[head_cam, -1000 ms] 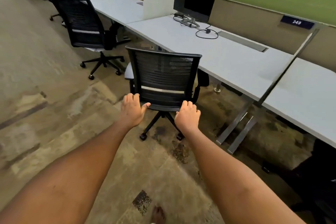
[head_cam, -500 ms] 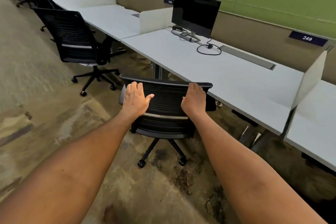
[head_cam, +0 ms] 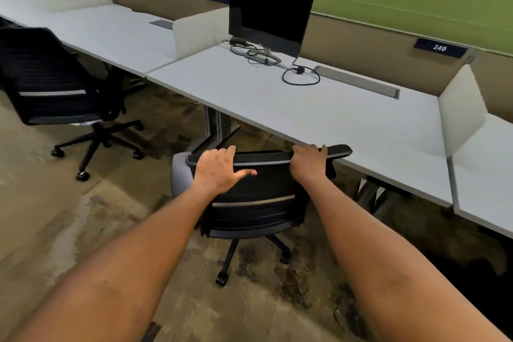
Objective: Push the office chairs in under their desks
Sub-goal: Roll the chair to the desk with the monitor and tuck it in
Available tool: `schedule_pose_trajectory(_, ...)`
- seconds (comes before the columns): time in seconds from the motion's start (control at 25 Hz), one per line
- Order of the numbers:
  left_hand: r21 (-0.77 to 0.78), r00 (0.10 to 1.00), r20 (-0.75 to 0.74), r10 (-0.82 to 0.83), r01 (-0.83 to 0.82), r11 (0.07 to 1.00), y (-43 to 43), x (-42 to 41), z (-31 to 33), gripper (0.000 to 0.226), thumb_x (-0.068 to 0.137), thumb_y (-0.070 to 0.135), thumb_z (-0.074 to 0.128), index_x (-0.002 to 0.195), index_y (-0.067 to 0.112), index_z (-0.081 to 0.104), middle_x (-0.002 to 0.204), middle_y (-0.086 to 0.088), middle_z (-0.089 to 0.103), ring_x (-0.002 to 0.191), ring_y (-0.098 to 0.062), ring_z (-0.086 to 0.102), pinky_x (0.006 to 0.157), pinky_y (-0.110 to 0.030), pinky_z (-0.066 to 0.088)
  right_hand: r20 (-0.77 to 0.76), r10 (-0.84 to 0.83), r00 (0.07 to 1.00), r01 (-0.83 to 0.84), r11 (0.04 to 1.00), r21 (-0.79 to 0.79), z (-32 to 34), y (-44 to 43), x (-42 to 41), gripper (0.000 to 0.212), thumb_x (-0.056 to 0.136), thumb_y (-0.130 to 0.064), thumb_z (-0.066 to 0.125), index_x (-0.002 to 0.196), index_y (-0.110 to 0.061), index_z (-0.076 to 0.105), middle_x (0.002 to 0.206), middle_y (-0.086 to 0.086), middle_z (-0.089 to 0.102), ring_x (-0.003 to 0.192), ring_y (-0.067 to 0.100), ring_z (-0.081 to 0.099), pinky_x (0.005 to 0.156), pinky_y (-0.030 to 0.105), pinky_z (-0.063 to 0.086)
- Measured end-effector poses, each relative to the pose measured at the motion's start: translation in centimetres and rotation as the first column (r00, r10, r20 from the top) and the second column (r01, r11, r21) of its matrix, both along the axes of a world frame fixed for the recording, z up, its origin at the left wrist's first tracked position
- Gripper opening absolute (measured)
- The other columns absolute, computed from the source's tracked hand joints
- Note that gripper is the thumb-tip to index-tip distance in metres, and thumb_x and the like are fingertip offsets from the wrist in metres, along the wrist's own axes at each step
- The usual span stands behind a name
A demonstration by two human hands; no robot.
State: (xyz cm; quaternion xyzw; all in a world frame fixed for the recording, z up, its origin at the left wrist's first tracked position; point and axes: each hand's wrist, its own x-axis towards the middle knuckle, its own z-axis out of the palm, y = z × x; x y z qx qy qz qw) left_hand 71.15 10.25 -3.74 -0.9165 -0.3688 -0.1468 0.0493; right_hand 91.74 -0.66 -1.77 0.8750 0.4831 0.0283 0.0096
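A black mesh office chair (head_cam: 258, 194) stands in front of me, its backrest top level with the front edge of the white desk (head_cam: 319, 116). My left hand (head_cam: 219, 169) lies over the left of the backrest's top rail, fingers on the rim and thumb spread. My right hand (head_cam: 309, 162) grips the right part of that rail. The grey seat pokes out on the left, partly under the desk. A second black chair (head_cam: 52, 86) stands at the left, pulled out from the neighbouring desk (head_cam: 105, 36).
A dark monitor (head_cam: 270, 18) with cables stands at the back of the desk. White dividers (head_cam: 460, 111) separate the desks. Desk legs (head_cam: 218, 125) stand left of the seat. The stained carpet stretches left and behind the chairs.
I have stepped closer, and the chair has rolled forward until its backrest reaches the desk edge. Both hands have moved from the lower backrest up to its top rail.
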Motion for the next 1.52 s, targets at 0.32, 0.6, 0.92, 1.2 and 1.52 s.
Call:
schedule_pose_trajectory(0.32, 0.102, 0.991, 0.037, -0.132, 0.128, 0.987, 5.5, -2.5, -0.4, 0.083, 0.074, 0.09, 0.022, 0.078, 0.016, 0.062, 0.069, -0.001, 0.062, 0.061, -0.021, 0.058, 0.056, -0.029, 0.038, 0.098, -0.171, 0.98, 0.148, 0.968, 0.205, -1.7, 3.5, -3.8, 0.023, 0.067, -0.034, 0.064, 0.089, -0.026, 0.064, 0.093, -0.005, 0.065, 0.099, 0.022, 0.057, 0.099, 0.05, 0.029)
schedule_pose_trajectory(0.6, 0.035, 0.992, 0.053, -0.116, 0.114, 0.993, 11.6, -3.9, 0.1, 0.098, 0.065, 0.098, 0.019, 0.092, 0.016, 0.066, 0.084, -0.005, 0.065, 0.08, -0.024, 0.057, 0.076, -0.038, 0.045, 0.054, -0.313, 0.948, 0.289, 0.921, 0.26, -2.1, 8.3, -8.0, 0.026, 0.064, -0.038, 0.067, 0.088, -0.028, 0.067, 0.09, -0.008, 0.065, 0.098, 0.019, 0.057, 0.092, 0.044, 0.025)
schedule_pose_trajectory(0.92, -0.058, 0.972, 0.231, -0.041, 0.056, 0.997, 15.9, -1.3, -1.1, 0.092, 0.076, 0.089, 0.021, 0.097, 0.01, 0.065, 0.1, -0.009, 0.062, 0.104, -0.028, 0.053, 0.106, -0.05, 0.033, -0.003, -0.402, 0.916, 0.385, 0.876, 0.289, -2.7, 14.0, -9.5, 0.019, 0.074, -0.027, 0.06, 0.093, -0.026, 0.065, 0.096, -0.004, 0.065, 0.1, 0.021, 0.054, 0.094, 0.045, 0.025)
schedule_pose_trajectory(1.2, -0.006, 0.962, 0.273, -0.018, 0.02, 1.0, 21.0, 2.3, -1.6, 0.079, 0.088, 0.073, 0.023, 0.086, 0.006, 0.065, 0.085, -0.012, 0.064, 0.09, -0.032, 0.055, 0.093, -0.048, 0.039, -0.001, -0.368, 0.93, 0.35, 0.885, 0.305, -3.3, 18.6, -7.1, 0.017, 0.077, -0.022, 0.056, 0.092, -0.023, 0.062, 0.093, -0.004, 0.062, 0.097, 0.021, 0.052, 0.079, 0.039, 0.02)
schedule_pose_trajectory(1.52, 0.007, 0.942, 0.332, -0.043, 0.043, 0.999, 25.0, 6.5, -2.2, 0.073, 0.092, 0.066, 0.024, 0.083, 0.005, 0.064, 0.082, -0.014, 0.062, 0.085, -0.03, 0.053, 0.088, -0.045, 0.038, -0.005, -0.384, 0.923, 0.367, 0.88, 0.301, -3.3, 22.4, -3.2, 0.025, 0.076, -0.015, 0.051, 0.096, -0.02, 0.064, 0.098, -0.001, 0.064, 0.1, 0.023, 0.052, 0.08, 0.039, 0.022)
